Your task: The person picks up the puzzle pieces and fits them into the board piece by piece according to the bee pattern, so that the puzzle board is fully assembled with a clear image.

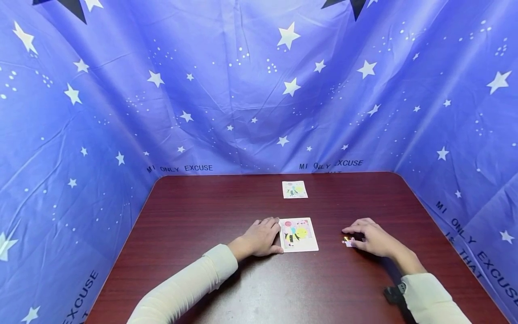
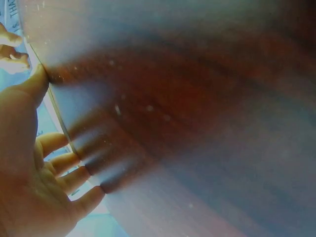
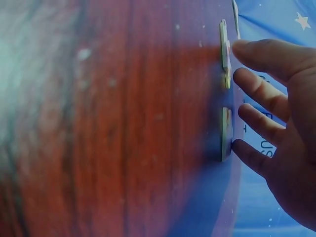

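A white-bordered square picture puzzle [image 1: 299,243] with a black-and-yellow bee lies flat mid-table. My left hand [image 1: 261,236] rests along its left edge, the thumb near the lower corner and the fingers reaching up the side. In the left wrist view those fingers [image 2: 74,180] are spread, tips down at the tabletop. Off to the right, my right hand [image 1: 370,238] hovers low over small flat puzzle pieces [image 1: 348,243]. The right wrist view shows thumb and fingers apart, with the thumb tip right at one upper piece [image 3: 224,47] and a fingertip beside a lower piece [image 3: 225,136].
A smaller card [image 1: 295,190] with the same bee picture lies behind the puzzle, near the far side of the dark red wooden table [image 1: 210,202]. Blue star-printed cloth [image 1: 243,112] hangs around the back and sides. A black strap [image 1: 394,294] shows by the right sleeve.
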Demonstrator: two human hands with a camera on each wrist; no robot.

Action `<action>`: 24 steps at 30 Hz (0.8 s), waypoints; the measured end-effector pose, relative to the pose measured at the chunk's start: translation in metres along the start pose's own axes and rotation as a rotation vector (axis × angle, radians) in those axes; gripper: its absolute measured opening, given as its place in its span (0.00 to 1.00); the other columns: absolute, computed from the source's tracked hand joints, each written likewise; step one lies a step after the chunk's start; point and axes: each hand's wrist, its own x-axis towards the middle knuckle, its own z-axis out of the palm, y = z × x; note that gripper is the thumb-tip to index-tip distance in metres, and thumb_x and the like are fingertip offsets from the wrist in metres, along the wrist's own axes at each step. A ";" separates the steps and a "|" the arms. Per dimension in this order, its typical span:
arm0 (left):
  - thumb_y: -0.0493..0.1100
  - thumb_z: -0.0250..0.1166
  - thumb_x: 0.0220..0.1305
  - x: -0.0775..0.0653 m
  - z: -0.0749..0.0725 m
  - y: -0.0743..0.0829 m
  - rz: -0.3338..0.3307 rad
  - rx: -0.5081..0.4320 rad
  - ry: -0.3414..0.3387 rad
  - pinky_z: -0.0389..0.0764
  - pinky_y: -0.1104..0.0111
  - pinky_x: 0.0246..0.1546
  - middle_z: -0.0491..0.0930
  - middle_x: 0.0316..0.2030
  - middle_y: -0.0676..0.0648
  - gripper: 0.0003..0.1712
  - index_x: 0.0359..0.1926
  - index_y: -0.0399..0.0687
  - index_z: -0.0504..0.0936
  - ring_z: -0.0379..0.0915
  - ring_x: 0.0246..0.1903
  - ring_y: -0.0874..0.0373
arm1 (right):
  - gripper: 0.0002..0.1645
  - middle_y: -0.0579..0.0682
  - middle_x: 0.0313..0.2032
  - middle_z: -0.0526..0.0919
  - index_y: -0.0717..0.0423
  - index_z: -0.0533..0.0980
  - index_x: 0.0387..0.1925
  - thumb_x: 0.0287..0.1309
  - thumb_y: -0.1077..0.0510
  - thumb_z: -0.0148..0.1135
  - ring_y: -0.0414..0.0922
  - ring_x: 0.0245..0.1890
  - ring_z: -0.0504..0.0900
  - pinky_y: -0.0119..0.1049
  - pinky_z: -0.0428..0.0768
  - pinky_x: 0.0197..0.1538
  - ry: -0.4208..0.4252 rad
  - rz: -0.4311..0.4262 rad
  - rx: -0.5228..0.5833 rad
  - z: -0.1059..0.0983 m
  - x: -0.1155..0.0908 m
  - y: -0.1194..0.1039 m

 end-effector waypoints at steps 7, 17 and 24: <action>0.74 0.59 0.63 0.001 0.002 0.000 0.000 0.001 -0.003 0.72 0.54 0.66 0.66 0.73 0.45 0.38 0.58 0.52 0.73 0.64 0.73 0.50 | 0.24 0.35 0.38 0.82 0.47 0.86 0.48 0.44 0.60 0.77 0.42 0.45 0.76 0.42 0.73 0.48 -0.052 0.015 -0.017 -0.004 -0.004 -0.001; 0.75 0.59 0.63 0.000 0.001 0.000 -0.005 0.006 -0.004 0.73 0.54 0.66 0.67 0.73 0.45 0.39 0.60 0.51 0.73 0.64 0.72 0.50 | 0.23 0.31 0.37 0.81 0.43 0.87 0.47 0.45 0.60 0.77 0.41 0.44 0.76 0.41 0.74 0.43 -0.038 -0.036 -0.034 -0.002 -0.004 0.000; 0.75 0.59 0.63 0.001 0.002 0.000 -0.009 0.005 -0.005 0.73 0.54 0.65 0.67 0.73 0.45 0.38 0.59 0.52 0.73 0.64 0.73 0.50 | 0.22 0.30 0.35 0.81 0.41 0.88 0.44 0.44 0.60 0.77 0.41 0.43 0.77 0.39 0.72 0.39 -0.011 -0.035 -0.031 0.000 -0.004 0.000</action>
